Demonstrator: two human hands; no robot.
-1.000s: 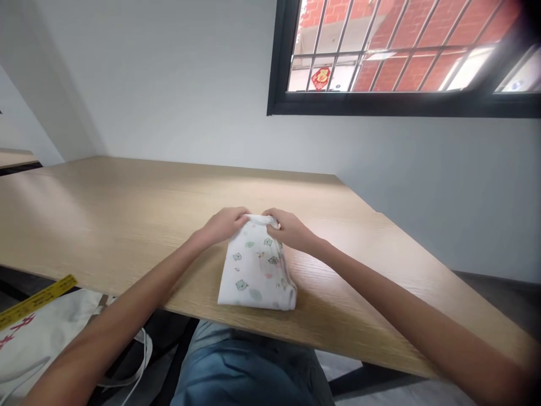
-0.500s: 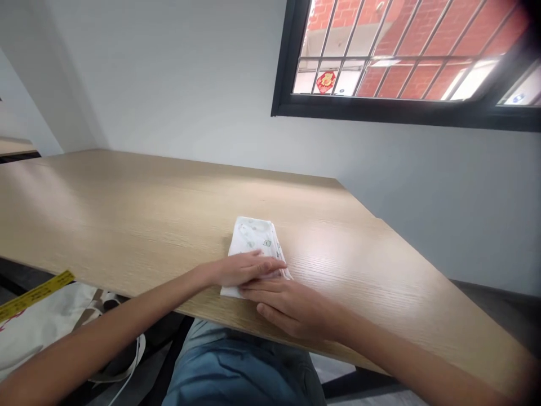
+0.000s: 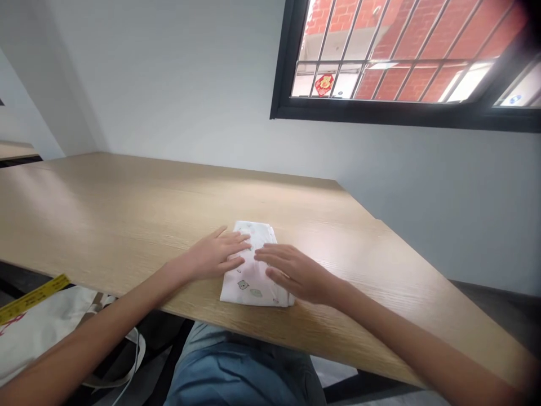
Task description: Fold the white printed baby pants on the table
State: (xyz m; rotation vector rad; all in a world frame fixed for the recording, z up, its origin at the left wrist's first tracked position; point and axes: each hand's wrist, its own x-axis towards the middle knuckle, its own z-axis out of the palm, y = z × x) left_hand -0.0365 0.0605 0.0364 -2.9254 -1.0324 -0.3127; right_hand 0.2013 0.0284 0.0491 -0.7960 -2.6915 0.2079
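Observation:
A folded white cloth (image 3: 253, 290) with small green and grey printed figures lies near the front edge of the wooden table (image 3: 160, 208). My left hand (image 3: 217, 254) is over its left side, fingers spread and pointing right. Over the right side is my right hand (image 3: 296, 270), its fingers stretched out to the left. The fingertips of the two hands are a small gap apart. Neither hand grips the cloth; whether the fingers touch its surface or hover just over it, I cannot tell.
A white bag (image 3: 46, 327) with straps sits below the table at the left, with a yellow printed strip (image 3: 34, 299) by it. Behind the table rises a pale wall (image 3: 177, 84) with a barred window (image 3: 397, 56). The table's right edge slants towards me.
My hands were overlapping on the lower part of the cloth. They have moved apart and farther up, left hand to the left, right hand slightly right, uncovering the cloth's near printed part.

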